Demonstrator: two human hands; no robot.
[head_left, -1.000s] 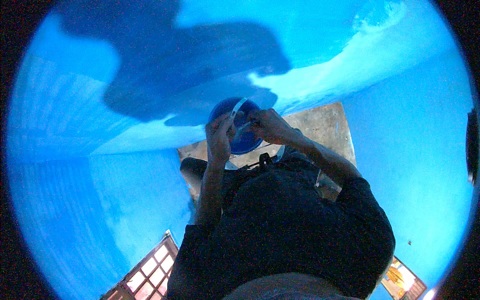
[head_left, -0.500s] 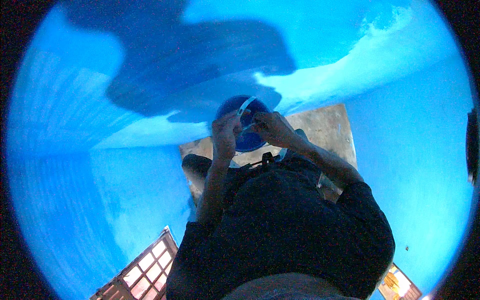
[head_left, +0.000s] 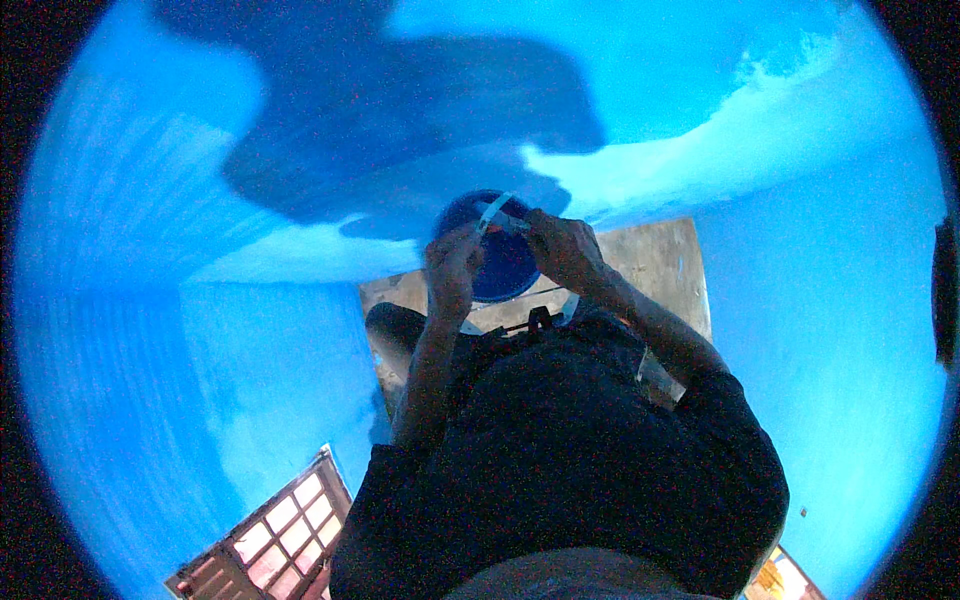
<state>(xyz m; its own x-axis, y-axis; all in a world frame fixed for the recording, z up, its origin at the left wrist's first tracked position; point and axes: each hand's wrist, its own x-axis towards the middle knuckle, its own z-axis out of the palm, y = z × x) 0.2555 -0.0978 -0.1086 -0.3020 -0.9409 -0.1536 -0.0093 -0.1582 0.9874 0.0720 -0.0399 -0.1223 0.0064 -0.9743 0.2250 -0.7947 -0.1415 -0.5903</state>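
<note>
A round, dark blue bucket [head_left: 500, 298] is at the centre, under both my hands. My left hand [head_left: 455, 268], at the left of its rim, has its fingers closed around a pale, narrow strip-like thing [head_left: 494, 208] that slants up over the bucket; its kind does not show clearly. From the right, my right hand [head_left: 566, 252] reaches over the bucket with its fingers bent together. A light piece [head_left: 512, 222] shows between its fingertips and the strip, but I cannot make out what it is.
Blue walls [head_left: 290, 370] surround me closely, with a dark blue patch [head_left: 430, 110] on the wall ahead. Bare concrete floor [head_left: 655, 270] shows beside the bucket. A barred window [head_left: 290, 530] is at the lower left, and a dark object [head_left: 944, 290] at the far right edge.
My right hand has shifted slightly right, away from my left hand, uncovering more of the bucket's inside. The left hand stays nearly in place with the pale strip.
</note>
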